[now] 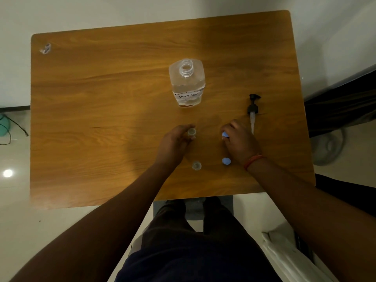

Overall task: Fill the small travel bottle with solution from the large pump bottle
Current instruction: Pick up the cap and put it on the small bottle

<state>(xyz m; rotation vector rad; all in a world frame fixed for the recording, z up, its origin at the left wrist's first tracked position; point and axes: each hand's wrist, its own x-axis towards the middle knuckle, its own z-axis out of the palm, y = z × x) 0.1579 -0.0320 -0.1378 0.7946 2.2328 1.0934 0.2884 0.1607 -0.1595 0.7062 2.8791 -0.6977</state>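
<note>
Travel bottle (192, 132) stood uncapped, gripped by the left hand (174, 141); right hand (238, 139) apparently pinched 1 blue cap (225, 134) nearby.

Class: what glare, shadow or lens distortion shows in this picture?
Head view: dim, warm light; a bright glare spot on the floor at left; soft shadow on the table beside the left hand; wide-angle lens bows the table edges.
</note>
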